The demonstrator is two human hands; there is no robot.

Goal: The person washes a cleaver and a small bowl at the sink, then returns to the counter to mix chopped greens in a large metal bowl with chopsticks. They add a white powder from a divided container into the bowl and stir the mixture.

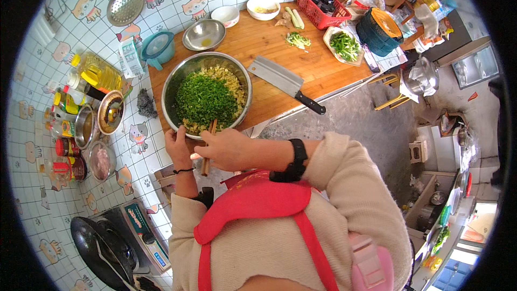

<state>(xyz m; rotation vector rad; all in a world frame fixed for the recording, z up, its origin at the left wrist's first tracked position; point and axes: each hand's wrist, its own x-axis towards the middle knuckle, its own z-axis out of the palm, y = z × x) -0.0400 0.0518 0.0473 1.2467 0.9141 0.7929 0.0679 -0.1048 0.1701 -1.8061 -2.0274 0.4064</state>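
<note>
A large steel mixing bowl [167,105] stands on the left part of the wooden worktop. Finely chopped greens [200,97] are heaped inside, over yellow crumbled bits [232,83] that look like scrambled egg. At the near left rim, my left hand [177,144] grips the bowl, its thumb at the edge. My right hand [226,148] is closed around wooden chopsticks [204,167], whose tips reach into the near side of the mixture. Just right of the bowl lies a cleaver [278,77], its dark handle hanging over the worktop's front edge.
Behind the bowl are an empty-looking steel basin [204,35] and white bowls [263,9]. Cut greens [298,41] lie on the worktop [269,37]; a plate of green pieces [345,46] sits farther right. Oil bottles [99,71] line the left wall, above a black wok [97,250].
</note>
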